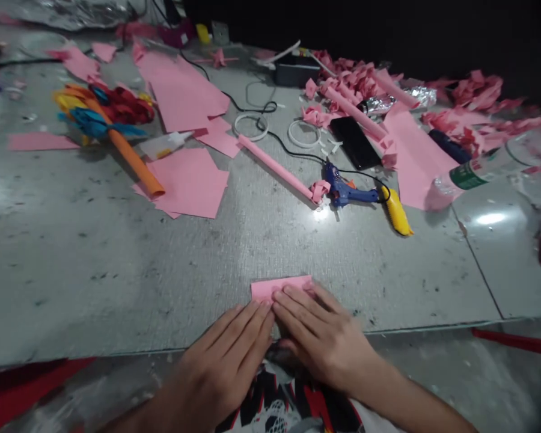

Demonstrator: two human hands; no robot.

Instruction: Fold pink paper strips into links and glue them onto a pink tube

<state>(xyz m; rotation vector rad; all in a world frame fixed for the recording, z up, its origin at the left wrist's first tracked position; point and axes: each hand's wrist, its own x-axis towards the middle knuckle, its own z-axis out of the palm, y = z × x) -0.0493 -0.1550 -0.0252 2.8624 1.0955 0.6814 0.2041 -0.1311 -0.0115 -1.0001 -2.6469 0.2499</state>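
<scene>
A folded strip of pink paper (281,286) lies near the table's front edge. My left hand (228,355) rests with its fingers stretched out and their tips on the paper's lower left part. From the other side, my right hand (327,328) lies flat across the paper's middle and right end, fingers extended. Both hands press on the paper from above without wrapping around it. Its lower part is hidden under my fingers.
Beyond the paper are a rolled pink paper stick (277,168), a blue glue gun (342,187) and a yellow cutter (395,210). Pink sheets (193,180) and an orange paper tube (133,159) lie left. A phone (355,142) and a plastic bottle (473,174) are right.
</scene>
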